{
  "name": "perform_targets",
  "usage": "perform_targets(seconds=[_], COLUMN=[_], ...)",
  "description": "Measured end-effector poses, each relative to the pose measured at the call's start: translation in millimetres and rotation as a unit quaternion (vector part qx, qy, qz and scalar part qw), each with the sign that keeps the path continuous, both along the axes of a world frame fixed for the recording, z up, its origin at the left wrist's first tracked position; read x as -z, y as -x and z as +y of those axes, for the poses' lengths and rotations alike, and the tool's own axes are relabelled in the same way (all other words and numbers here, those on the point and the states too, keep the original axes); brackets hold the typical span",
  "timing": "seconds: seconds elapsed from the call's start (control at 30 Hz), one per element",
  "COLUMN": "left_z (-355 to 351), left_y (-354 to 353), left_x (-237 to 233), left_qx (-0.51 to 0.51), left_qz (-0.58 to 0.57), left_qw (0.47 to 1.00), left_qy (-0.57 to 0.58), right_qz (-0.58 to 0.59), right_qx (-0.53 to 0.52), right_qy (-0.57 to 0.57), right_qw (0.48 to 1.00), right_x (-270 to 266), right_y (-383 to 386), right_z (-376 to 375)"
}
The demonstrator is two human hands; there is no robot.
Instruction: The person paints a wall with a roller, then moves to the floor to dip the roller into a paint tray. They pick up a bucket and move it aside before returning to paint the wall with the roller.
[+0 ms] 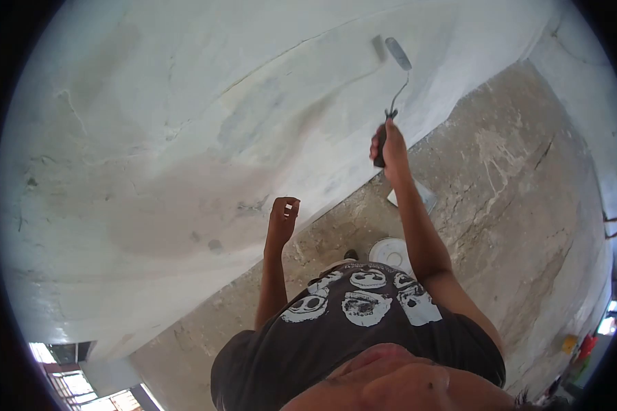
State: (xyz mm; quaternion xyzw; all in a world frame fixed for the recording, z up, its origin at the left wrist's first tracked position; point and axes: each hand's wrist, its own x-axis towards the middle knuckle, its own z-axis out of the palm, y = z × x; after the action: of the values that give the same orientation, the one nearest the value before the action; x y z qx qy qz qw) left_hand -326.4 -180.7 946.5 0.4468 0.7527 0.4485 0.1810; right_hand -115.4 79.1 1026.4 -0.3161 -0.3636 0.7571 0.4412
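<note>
A small paint roller (398,54) with a pale sleeve, bent wire frame and dark handle is gripped in my right hand (389,152). My fingers wrap round the handle, and the roller points up and away from me. Its sleeve is beside the whitish wall (288,123), where its shadow falls just to the left. My left hand (283,220) is raised in front of the lower wall, fingers loosely curled with gaps between them and nothing held. Greyish patches and fine cracks mark the wall surface.
A round white bucket or lid (391,252) is on the rough, stained concrete floor (500,157) near my feet. Partly behind my right forearm lies a pale, flat-sided container (424,196). Windows (75,387) show at lower left, and coloured items (584,347) at far right.
</note>
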Motion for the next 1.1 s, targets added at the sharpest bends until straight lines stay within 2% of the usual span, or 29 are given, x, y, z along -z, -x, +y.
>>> perform_targets(seconds=[0.07, 0.2, 0.33, 0.4, 0.43, 0.57, 0.63, 0.7, 0.77, 0.8, 0.87, 0.93, 1.03, 1.1], left_z=[4.0, 11.3, 6.2, 2.5, 0.7, 1.3, 7.4, 15.7, 24.3, 30.5, 36.0, 37.4, 42.6, 47.4], left_y=[1.2, 1.0, 11.6, 12.3, 13.4, 22.0, 24.5, 19.8, 10.7, 8.3, 6.3, 2.2, 1.2, -3.4], left_x=[-4.9, -16.2, -5.5, -3.9, -1.2, 17.5, 18.5, 2.9, -5.6, -8.4, -9.4, -5.0, 7.9, 11.5], left_qx=[0.016, 0.032, 0.061, 0.046, 0.050, 0.063, 0.078, 0.087, 0.094, 0.097, 0.101, 0.102, 0.133, 0.143], left_qz=[0.006, -0.002, -0.003, -0.003, -0.004, -0.017, -0.020, 0.026, 0.005, -0.015, -0.012, -0.015, -0.019, -0.040], left_qw=[1.000, 0.999, 0.998, 0.999, 0.999, 0.998, 0.997, 0.996, 0.995, 0.995, 0.995, 0.995, 0.991, 0.989], left_qy=[-0.003, 0.001, -0.008, 0.011, 0.010, -0.001, -0.011, 0.021, 0.018, 0.008, 0.008, 0.014, 0.007, 0.010], right_qz=[0.097, 0.185, 0.197, 0.201, 0.201, 0.081, 0.059, 0.063, 0.102, 0.056, 0.053, 0.028, -0.014, -0.014], right_qx=[-0.003, 0.015, 0.037, 0.015, 0.020, -0.029, -0.040, -0.059, -0.070, -0.052, -0.039, -0.043, -0.112, -0.138], right_qy=[0.058, 0.043, 0.045, 0.065, 0.064, -0.002, 0.004, -0.003, 0.015, 0.039, 0.003, -0.071, -0.028, -0.030], right_qw=[0.994, 0.982, 0.979, 0.977, 0.977, 0.996, 0.997, 0.996, 0.992, 0.996, 0.998, 0.996, 0.993, 0.990], right_x=[-27.8, -72.1, -108.4, -120.7, -119.6, -92.9, -91.4, -84.4, -83.4, -105.0, -98.9, -73.0, -57.2, -46.3], right_y=[1.5, 5.3, 10.6, 11.5, 16.0, 34.8, 30.5, 23.5, 7.4, 1.1, 7.8, 22.1, 43.1, 45.1], right_z=[16.4, 56.1, 91.1, 96.8, 90.8, 12.2, -1.5, 13.7, 60.3, 57.1, 47.9, 19.5, -64.8, -74.9])
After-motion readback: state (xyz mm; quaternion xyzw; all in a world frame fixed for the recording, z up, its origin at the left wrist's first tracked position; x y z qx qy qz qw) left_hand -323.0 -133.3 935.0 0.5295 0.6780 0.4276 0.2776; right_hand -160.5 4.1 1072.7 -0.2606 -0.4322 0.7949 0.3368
